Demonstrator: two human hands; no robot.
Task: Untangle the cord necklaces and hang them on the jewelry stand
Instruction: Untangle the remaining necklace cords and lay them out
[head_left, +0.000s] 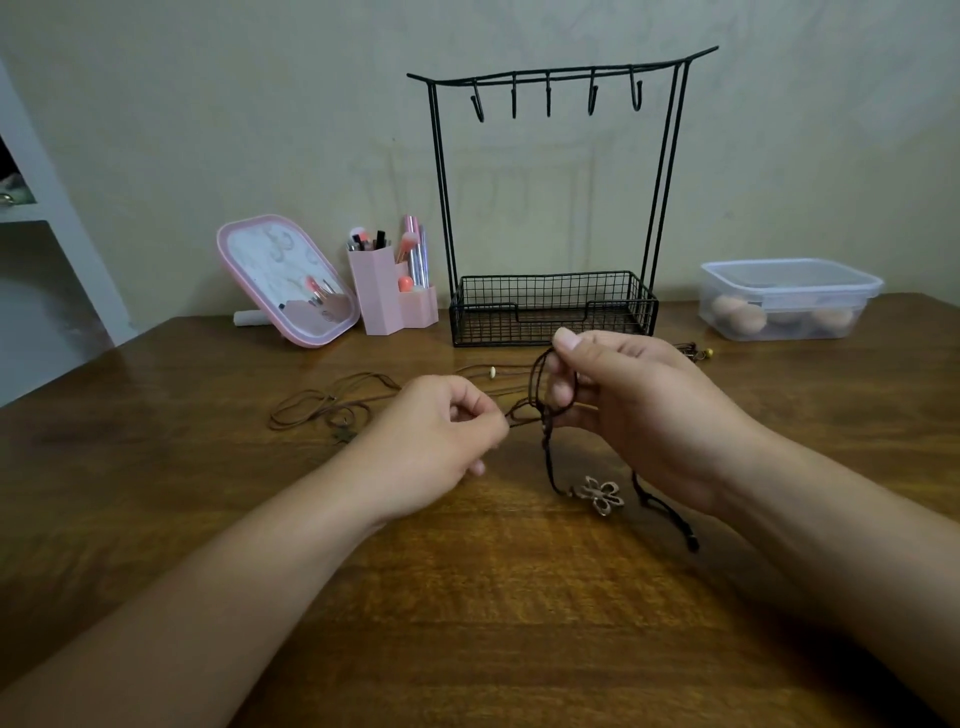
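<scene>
Hands raised over table, fingers pinching dark cord.

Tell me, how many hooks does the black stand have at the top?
5. All hang in a row under the top bar of the jewelry stand: hooks at and. All are bare; none seem hidden.

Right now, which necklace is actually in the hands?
The dark brown cord necklace with the flower pendant, held by both hands. The lighter brown necklace lies untouched on the table, left.
</scene>
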